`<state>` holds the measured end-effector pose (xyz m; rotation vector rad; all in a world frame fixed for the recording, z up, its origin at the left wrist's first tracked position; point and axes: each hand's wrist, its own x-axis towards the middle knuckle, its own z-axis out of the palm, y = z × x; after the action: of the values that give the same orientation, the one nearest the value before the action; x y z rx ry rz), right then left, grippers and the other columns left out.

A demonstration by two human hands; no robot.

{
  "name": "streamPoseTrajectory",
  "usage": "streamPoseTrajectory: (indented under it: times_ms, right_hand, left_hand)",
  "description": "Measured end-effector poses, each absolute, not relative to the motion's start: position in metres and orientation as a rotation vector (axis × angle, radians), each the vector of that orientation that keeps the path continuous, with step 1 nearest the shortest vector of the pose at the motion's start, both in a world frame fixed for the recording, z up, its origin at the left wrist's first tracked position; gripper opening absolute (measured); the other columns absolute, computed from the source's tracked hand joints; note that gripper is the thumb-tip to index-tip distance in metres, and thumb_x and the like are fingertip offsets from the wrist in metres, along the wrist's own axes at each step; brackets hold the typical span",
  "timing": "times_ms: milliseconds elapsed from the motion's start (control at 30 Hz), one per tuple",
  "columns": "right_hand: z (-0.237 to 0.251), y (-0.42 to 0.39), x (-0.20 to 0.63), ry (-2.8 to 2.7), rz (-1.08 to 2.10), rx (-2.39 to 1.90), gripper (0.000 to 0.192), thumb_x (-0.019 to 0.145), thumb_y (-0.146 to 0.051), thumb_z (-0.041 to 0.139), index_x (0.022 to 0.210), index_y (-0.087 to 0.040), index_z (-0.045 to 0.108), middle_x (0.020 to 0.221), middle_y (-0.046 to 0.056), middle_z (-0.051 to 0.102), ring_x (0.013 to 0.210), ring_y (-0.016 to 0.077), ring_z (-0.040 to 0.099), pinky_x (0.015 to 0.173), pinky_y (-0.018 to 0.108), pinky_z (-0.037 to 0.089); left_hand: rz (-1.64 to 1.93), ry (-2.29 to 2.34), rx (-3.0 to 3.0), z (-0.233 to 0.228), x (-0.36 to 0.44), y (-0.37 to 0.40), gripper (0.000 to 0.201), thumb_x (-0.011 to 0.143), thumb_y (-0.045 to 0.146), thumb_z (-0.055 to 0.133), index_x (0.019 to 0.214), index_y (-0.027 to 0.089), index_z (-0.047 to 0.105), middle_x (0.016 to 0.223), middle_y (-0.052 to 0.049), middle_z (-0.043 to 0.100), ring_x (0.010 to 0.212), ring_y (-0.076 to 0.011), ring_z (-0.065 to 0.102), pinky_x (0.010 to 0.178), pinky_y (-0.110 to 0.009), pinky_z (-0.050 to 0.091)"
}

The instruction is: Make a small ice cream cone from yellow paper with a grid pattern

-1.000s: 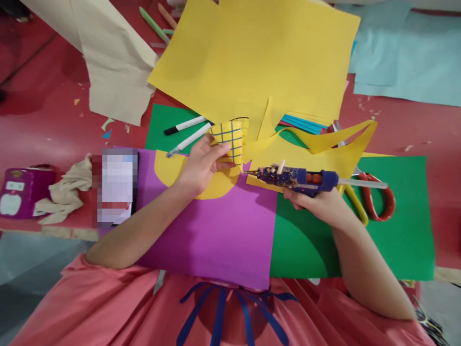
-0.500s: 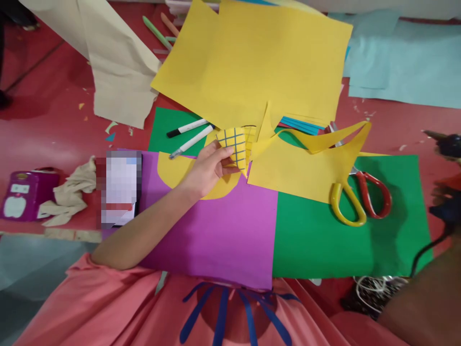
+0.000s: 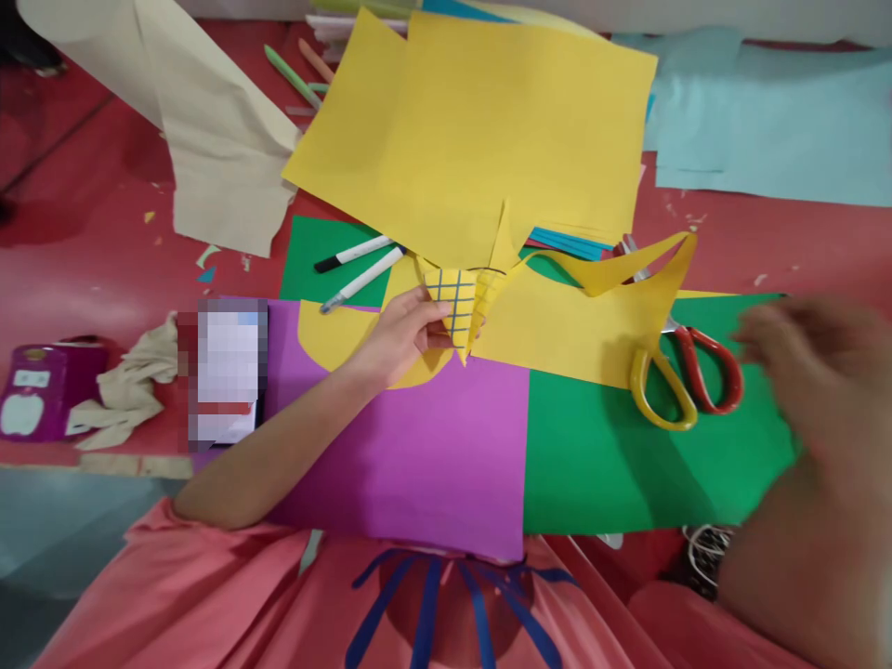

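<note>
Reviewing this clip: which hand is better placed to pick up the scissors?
Right, probably. The right hand hovers empty beside the scissors, though blurred; the left hand is pinching the gridded yellow piece.

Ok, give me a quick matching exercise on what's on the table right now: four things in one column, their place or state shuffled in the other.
Things:
1. gridded yellow piece
2. scissors
3. black-capped marker
4. crumpled cloth

Places or states:
A. beside the purple box
B. pinched in the left hand
C. handles lying on green paper, near the blurred right hand
D. lying on the green sheet left of the yellow paper

Pairs: 1-B, 2-C, 3-D, 4-A
</note>
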<state>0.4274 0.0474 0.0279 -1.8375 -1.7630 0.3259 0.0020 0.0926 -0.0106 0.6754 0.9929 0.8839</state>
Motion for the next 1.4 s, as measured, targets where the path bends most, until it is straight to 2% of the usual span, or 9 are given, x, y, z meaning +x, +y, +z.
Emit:
streamPoseTrajectory:
  times_ms: [100,167,200,500,667,900,1100,1267,1400]
  right_hand:
    - [0.028,0.087,0.283,-2.148,0.5,-1.396,0.027,0.09,-0.024,0.06,0.116,-0.027,0.061,0.102,0.009,0.07,0.087,0.0211,0.069,0.065,0.033,0.057]
    - [0.025,0.096,0.241,-2.335,0.464,-1.117,0.038,0.091,-0.017,0.055,0.128,-0.027,0.053,0.124,0.012,0.062,0.116,0.0255,0.06,0.088,0.043,0.056]
    - [0.023,0.096,0.233,-2.366,0.43,-1.026,0.038,0.092,-0.014,0.053,0.128,-0.027,0.052,0.127,0.012,0.059,0.119,0.0251,0.058,0.093,0.045,0.054]
    - [0.003,0.102,0.237,-2.204,0.486,-0.804,0.021,0.088,-0.012,0.06,0.1,-0.028,0.066,0.101,0.006,0.068,0.096,0.0213,0.066,0.08,0.038,0.055]
    - [0.003,0.102,0.239,-2.26,0.515,-0.75,0.018,0.088,-0.018,0.062,0.098,-0.032,0.068,0.099,0.004,0.069,0.092,0.0208,0.066,0.076,0.037,0.054]
    - [0.007,0.1,0.24,-2.376,0.508,-0.661,0.013,0.09,-0.018,0.06,0.095,-0.027,0.067,0.093,0.005,0.067,0.084,0.0195,0.063,0.073,0.036,0.051]
    - [0.006,0.098,0.236,-2.211,0.734,-0.797,0.007,0.088,-0.021,0.064,0.092,-0.025,0.068,0.087,0.004,0.068,0.083,0.019,0.063,0.074,0.035,0.051]
    - [0.002,0.097,0.23,-2.11,0.848,-0.897,0.006,0.09,-0.025,0.063,0.087,-0.025,0.068,0.083,0.003,0.071,0.082,0.019,0.065,0.075,0.035,0.051]
    - [-0.001,0.097,0.227,-2.045,0.915,-0.931,0.003,0.088,-0.023,0.065,0.086,-0.024,0.066,0.081,0.001,0.07,0.079,0.0169,0.063,0.074,0.033,0.051]
  left_hand:
    - [0.801,0.953,0.679,-0.011,0.002,0.092,0.023,0.07,0.026,0.066,0.089,0.014,0.059,0.073,-0.004,0.071,0.069,-0.0197,0.071,0.063,-0.031,0.058]
    - [0.743,0.933,0.68,-0.011,0.002,0.091,0.024,0.068,0.026,0.069,0.087,0.013,0.06,0.072,-0.003,0.071,0.063,-0.0182,0.07,0.059,-0.029,0.057]
    - [0.714,0.927,0.679,-0.01,0.001,0.091,0.025,0.067,0.026,0.069,0.087,0.013,0.06,0.072,-0.004,0.071,0.062,-0.0181,0.07,0.058,-0.028,0.057]
    - [0.585,0.891,0.647,-0.004,-0.001,0.09,0.026,0.069,0.024,0.066,0.091,0.012,0.062,0.074,-0.006,0.071,0.061,-0.0191,0.069,0.058,-0.031,0.056]
    - [0.572,0.91,0.637,-0.008,0.002,0.092,0.022,0.071,0.025,0.067,0.089,0.012,0.064,0.069,-0.006,0.07,0.056,-0.0174,0.067,0.052,-0.027,0.053]
    - [0.565,0.938,0.693,-0.013,0.005,0.091,0.038,0.076,0.029,0.068,0.109,0.009,0.067,0.07,-0.007,0.071,0.049,-0.0149,0.064,0.041,-0.021,0.046]
    - [0.542,0.928,0.715,-0.011,0.005,0.09,0.038,0.076,0.034,0.073,0.105,0.011,0.065,0.078,-0.009,0.074,0.056,-0.015,0.068,0.049,-0.021,0.051]
    - [0.524,0.923,0.742,-0.008,0.005,0.089,0.047,0.074,0.04,0.076,0.11,0.013,0.061,0.075,-0.008,0.074,0.058,-0.0165,0.069,0.048,-0.021,0.049]
    - [0.534,0.908,0.718,-0.008,0.005,0.088,0.044,0.074,0.039,0.077,0.106,0.014,0.061,0.075,-0.008,0.074,0.059,-0.0171,0.07,0.049,-0.021,0.05]
